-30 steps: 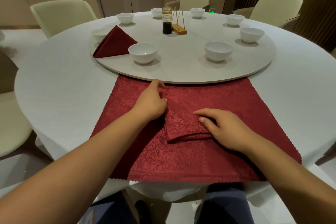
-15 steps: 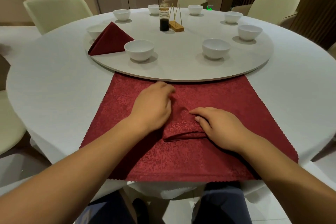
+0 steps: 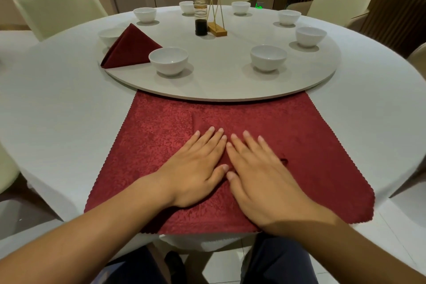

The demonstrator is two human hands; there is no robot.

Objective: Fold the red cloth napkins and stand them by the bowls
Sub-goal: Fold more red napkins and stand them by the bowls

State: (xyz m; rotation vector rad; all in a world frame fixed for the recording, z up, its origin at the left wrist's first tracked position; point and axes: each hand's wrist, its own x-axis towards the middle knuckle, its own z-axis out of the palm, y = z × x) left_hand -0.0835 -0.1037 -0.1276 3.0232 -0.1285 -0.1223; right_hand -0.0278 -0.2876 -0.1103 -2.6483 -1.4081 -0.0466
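L hand (image 3: 196, 168) & R hand (image 3: 260, 180) lie flat, palms down, fingers straight, side by side. Both press napkin (image 3: 208, 121) onto red cloth (image 3: 149, 145) at near edge of table (image 3: 57, 110); napkin mostly hidden under hands. 2nd napkin (image 3: 129, 48), folded to a triangle, stands on turntable (image 3: 219, 80), just beside bowl (image 3: 168, 60).

Both hands, left (image 3: 196, 168) and right (image 3: 260, 180), press flat on the red cloth (image 3: 299, 145).
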